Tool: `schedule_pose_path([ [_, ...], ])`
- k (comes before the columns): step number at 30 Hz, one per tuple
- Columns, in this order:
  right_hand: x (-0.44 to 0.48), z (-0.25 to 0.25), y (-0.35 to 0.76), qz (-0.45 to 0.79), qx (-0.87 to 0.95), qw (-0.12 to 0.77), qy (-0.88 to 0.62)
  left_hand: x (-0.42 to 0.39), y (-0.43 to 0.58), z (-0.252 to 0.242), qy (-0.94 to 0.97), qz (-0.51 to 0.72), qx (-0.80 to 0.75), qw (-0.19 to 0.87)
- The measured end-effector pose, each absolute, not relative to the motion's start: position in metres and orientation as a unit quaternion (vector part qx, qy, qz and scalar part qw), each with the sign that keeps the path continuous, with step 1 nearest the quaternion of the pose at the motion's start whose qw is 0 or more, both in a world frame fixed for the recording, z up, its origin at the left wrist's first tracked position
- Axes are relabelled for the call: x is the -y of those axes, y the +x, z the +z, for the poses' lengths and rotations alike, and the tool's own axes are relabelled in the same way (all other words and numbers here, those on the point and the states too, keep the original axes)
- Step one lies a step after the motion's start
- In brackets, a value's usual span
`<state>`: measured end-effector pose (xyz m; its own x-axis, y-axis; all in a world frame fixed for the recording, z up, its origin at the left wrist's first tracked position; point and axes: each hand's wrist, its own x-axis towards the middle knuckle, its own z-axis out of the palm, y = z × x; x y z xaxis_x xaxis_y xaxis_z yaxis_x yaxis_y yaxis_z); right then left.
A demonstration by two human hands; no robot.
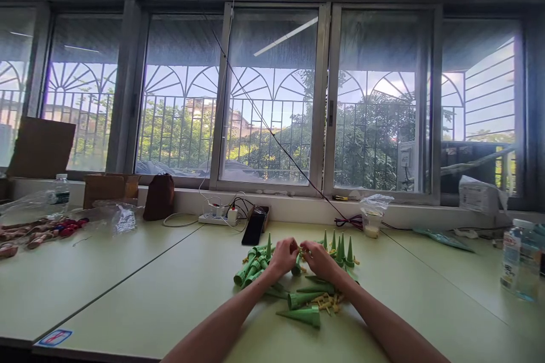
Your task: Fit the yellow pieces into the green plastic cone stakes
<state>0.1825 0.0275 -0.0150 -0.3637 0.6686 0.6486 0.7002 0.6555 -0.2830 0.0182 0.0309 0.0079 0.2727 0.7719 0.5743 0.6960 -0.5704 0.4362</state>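
Over the middle of a spread of green parts, my left hand [284, 255] is closed in a pinch around a green plastic spike [297, 266], its wide end hanging below the fingers. Close beside it, my right hand [317, 257] has its fingertips pressed together near the same spike; what they grip is too small to make out. Finished-looking green spikes [342, 249] stand upright behind my right hand. To the left lies a heap of green spikes [253, 266]. Between my forearms are loose green cones [302, 315] and small yellow plastic valves [330, 302].
A black phone [254, 228] and a power strip [218, 219] with cables lie toward the window sill. At right stands a plastic bottle [519, 261]; a bagged cup [372, 218] sits behind the spikes. A brown pouch [159, 197] and cardboard box [109, 188] are at left.
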Motion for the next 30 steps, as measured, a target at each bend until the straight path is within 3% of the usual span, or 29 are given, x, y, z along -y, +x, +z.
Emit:
schedule_pose_path([
  [11, -0.0182, -0.0069, 0.1791, -0.026, 0.840, 0.390, -0.377, -0.0323, 0.0222, 0.0092, 0.760, 0.469, -0.427, 0.142],
  [30, -0.0199, -0.0084, 0.1786, -0.022, 0.829, 0.391, -0.400, -0.0320, 0.0249, 0.0080, 0.754, 0.455, -0.451, 0.145],
])
